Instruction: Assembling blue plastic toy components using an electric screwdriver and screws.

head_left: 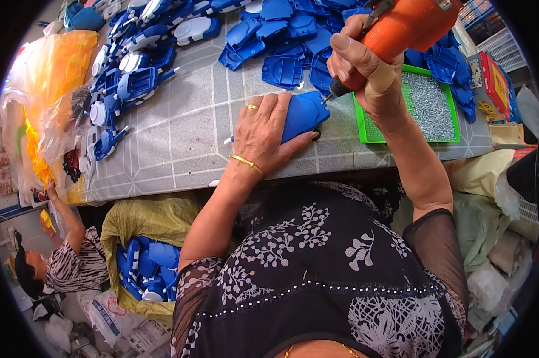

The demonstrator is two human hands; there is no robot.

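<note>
My left hand (260,128) is wrapped over a blue plastic housing (305,114) and presses it to the table near the front edge. In my right hand (368,71) is an orange power screwdriver (409,27), tilted down to the left, fingers closed around its body. Its bit meets the right end of the blue housing; whether a screw sits there is too small to make out. Just right of the housing lies a green tray (362,122) holding many small silver screws (433,101).
Blue plastic shells (281,36) are heaped at the back. Blue-and-white assembled pieces (135,83) spread over the left side of the grey table (192,137). A yellow woven sack (144,212) of blue parts stands below the edge. A co-worker (72,256) handles yellow pieces at far left.
</note>
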